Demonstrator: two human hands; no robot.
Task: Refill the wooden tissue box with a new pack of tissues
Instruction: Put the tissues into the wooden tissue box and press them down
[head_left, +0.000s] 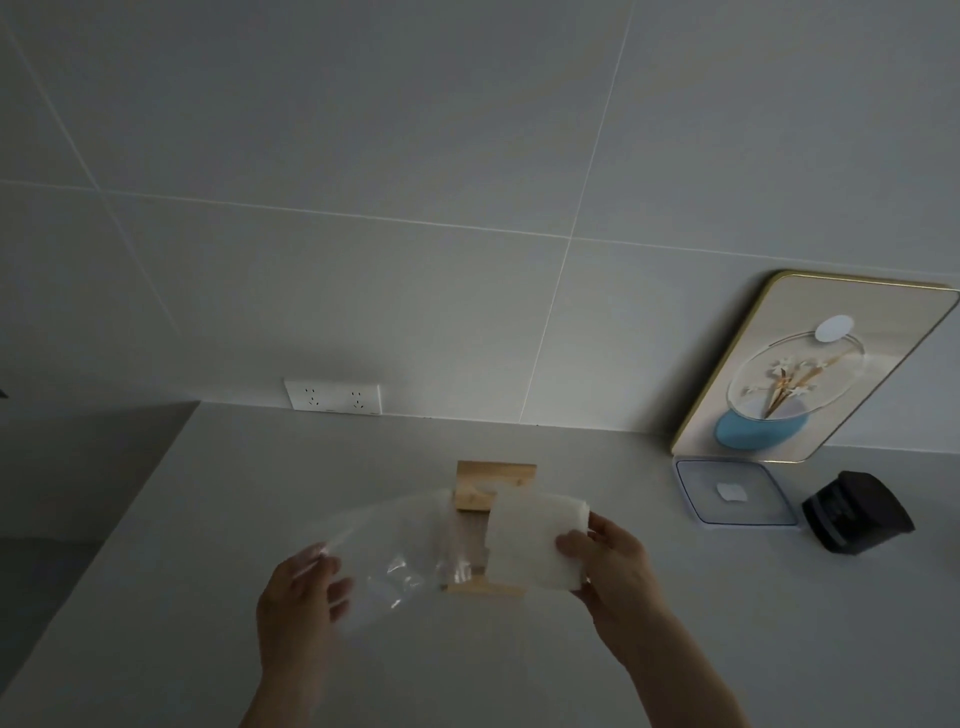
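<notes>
**Tissue stack out of its wrapper, box waiting behind**

Head view: low in the middle of the frame, the right hand grips a white stack of tissues by its right edge, thumb on the front face and fingers behind, so the stack stays squared and does not fan apart. To its left, the left hand is closed on one end of the clear plastic wrapper, which hangs slack and empty-looking between the two hands; its right end seems to lie just beside or barely over the tissues' left edge, and I cannot tell which. Pulling in opposite directions is, by my reading, how the pack is being freed from its sleeve.

Directly behind them, at lower centre, the wooden tissue box rests on the pale surface, partly hidden by tissues and wrapper; whether it is open cannot be seen. It sits close, so the stack has a short way to go.

At the right of the frame stand a framed picture leaning on the tiled wall, a clear lidded container and a dark object. A wall socket sits left of centre.

The refill itself is not yet done.
</notes>
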